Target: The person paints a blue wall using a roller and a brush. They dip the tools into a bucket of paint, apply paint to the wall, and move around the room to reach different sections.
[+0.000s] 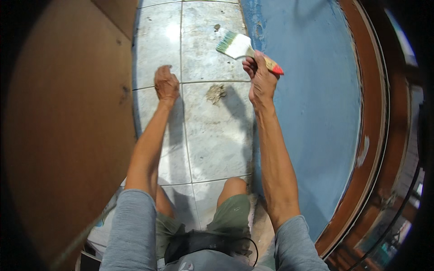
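Note:
My right hand (262, 78) grips the handle of a wide flat paintbrush (239, 46), held above the tiles near the foot of a blue wall. The brush has a white ferrule, green-tinted bristles pointing up and left, and a wooden handle with a red end. On the left, my left hand (166, 83) is bent with its fingers curled down over the floor; nothing shows in it, though its palm is hidden. A small crumbly lump of debris (215, 94) lies on the tile between my hands.
Dirty white floor tiles (217, 135) run ahead between a brown wooden panel (74, 118) on the left and the blue painted wall (315, 101) on the right. A brown wooden frame (369, 118) borders the wall. A smaller dark crumb (217, 27) lies farther up the floor.

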`<move>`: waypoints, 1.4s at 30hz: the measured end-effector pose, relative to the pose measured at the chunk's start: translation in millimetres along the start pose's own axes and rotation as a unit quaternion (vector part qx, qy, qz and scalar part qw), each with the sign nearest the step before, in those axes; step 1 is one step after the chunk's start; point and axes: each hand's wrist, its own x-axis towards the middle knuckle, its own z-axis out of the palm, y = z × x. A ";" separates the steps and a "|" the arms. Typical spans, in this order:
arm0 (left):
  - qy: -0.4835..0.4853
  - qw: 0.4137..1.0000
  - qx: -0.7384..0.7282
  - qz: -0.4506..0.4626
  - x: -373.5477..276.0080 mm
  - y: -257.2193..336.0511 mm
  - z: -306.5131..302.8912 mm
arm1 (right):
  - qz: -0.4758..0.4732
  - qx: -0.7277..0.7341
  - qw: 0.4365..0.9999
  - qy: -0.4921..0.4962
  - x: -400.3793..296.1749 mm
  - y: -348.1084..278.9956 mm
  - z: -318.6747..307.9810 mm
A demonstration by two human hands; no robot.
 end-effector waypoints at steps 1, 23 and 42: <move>-0.002 1.000 0.003 0.002 17.0 -3.5 6.0 | -0.014 -0.018 1.000 -0.008 20.0 1.8 10.8; -0.089 0.989 0.100 -0.060 30.1 -18.8 46.1 | -0.408 -0.752 0.416 -0.309 306.5 -10.8 178.3; -0.100 0.988 0.098 -0.070 31.6 -19.4 47.5 | -0.382 -0.720 0.477 -0.330 328.3 25.6 138.3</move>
